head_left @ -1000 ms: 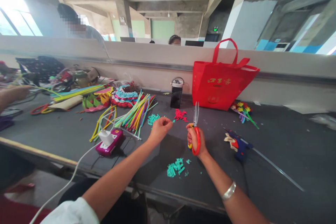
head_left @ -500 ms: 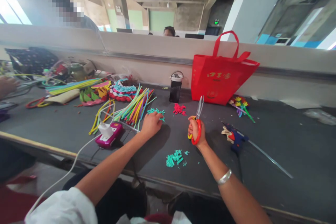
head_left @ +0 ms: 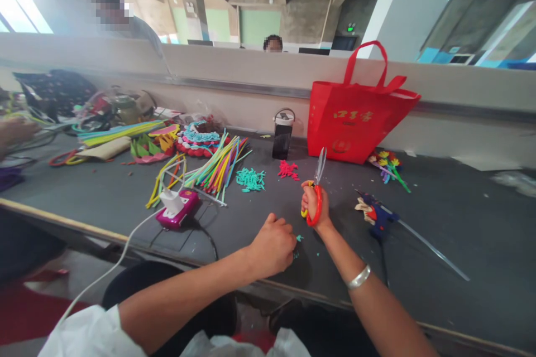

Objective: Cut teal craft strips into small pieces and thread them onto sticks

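My left hand (head_left: 274,245), its fingers curled, is low over the near part of the table. It covers the spot of the near pile of teal cut pieces, and only a few teal bits (head_left: 298,239) show beside it. What its fingers hold, if anything, is hidden. My right hand (head_left: 315,206) is wrapped round the red and yellow handles of a pair of scissors (head_left: 320,170), blades pointing up and away from me. Farther back lie a heap of teal pieces (head_left: 250,179) and a smaller heap of red pieces (head_left: 288,169).
A bundle of coloured pipe cleaners (head_left: 220,164) and a purple power socket (head_left: 179,209) with cables are at left. A dark bottle (head_left: 282,136) and a red bag (head_left: 355,122) stand at the back. A blue glue gun (head_left: 379,216) lies right. Other people are beyond the partition.
My left hand has come from the far teal heap back towards me, over the near teal pile. The right hand still grips the scissors in nearly the same place.
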Demonstrator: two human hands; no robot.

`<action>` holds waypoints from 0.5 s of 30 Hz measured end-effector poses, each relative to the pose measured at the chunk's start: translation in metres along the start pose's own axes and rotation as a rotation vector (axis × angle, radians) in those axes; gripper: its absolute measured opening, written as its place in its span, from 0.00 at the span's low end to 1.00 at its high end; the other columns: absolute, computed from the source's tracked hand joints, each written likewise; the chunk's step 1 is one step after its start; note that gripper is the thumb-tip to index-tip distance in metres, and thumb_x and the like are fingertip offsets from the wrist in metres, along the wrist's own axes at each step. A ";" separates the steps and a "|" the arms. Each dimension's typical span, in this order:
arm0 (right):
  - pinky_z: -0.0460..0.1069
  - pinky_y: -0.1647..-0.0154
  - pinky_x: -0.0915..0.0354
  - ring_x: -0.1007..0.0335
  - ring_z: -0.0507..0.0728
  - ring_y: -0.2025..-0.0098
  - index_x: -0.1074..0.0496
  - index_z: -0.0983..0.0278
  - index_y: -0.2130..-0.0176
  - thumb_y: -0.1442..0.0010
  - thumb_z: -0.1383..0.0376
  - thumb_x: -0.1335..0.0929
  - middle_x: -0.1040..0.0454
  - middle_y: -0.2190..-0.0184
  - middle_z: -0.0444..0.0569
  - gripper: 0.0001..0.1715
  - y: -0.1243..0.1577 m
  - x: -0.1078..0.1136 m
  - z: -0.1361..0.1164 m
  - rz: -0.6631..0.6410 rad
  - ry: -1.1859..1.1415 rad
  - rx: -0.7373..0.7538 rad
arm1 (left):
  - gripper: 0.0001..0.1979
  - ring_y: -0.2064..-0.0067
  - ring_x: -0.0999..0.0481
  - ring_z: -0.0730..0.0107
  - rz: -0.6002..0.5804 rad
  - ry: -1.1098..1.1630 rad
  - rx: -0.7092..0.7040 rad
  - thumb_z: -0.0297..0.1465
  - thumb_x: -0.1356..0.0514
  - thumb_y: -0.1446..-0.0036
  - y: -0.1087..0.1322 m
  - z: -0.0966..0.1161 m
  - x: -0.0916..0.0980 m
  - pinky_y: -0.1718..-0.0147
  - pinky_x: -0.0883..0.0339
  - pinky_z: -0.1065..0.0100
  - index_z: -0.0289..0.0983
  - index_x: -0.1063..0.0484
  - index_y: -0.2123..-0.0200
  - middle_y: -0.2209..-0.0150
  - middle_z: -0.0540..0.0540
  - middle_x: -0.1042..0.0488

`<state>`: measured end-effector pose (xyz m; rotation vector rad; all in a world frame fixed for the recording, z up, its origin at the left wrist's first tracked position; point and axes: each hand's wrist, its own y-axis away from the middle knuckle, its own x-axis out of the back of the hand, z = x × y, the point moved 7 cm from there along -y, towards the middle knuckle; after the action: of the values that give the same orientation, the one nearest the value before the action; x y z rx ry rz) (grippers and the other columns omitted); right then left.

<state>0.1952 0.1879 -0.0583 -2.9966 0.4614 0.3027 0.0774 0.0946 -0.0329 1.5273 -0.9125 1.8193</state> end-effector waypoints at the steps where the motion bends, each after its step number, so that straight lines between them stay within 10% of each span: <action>1: 0.39 0.90 0.49 0.54 0.44 0.89 0.37 0.60 0.68 0.50 0.58 0.35 0.49 0.88 0.29 0.11 0.000 0.000 0.000 -0.003 0.001 -0.002 | 0.03 0.65 0.31 0.59 0.002 0.015 0.014 0.27 0.40 0.55 -0.001 -0.001 -0.002 0.62 0.45 0.57 0.34 0.27 0.77 0.73 0.39 0.27; 10: 0.40 0.86 0.44 0.51 0.44 0.87 0.35 0.61 0.65 0.49 0.56 0.32 0.46 0.86 0.31 0.13 0.010 -0.015 -0.006 -0.144 -0.030 0.003 | 0.04 0.75 0.32 0.74 0.209 1.335 0.483 0.30 0.41 0.56 -0.007 -0.072 0.008 0.73 0.40 0.71 0.35 0.28 0.76 0.78 0.50 0.29; 15: 0.42 0.84 0.43 0.50 0.46 0.86 0.34 0.60 0.64 0.44 0.50 0.34 0.46 0.85 0.33 0.17 0.021 -0.030 -0.015 -0.297 0.048 0.099 | 0.07 0.76 0.30 0.75 0.243 1.652 0.584 0.31 0.36 0.60 -0.017 -0.096 0.000 0.70 0.35 0.69 0.33 0.29 0.76 0.76 0.48 0.28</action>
<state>0.1638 0.1746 -0.0385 -2.9235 0.0303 0.1777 0.0355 0.1820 -0.0406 -0.2529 0.3016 2.6796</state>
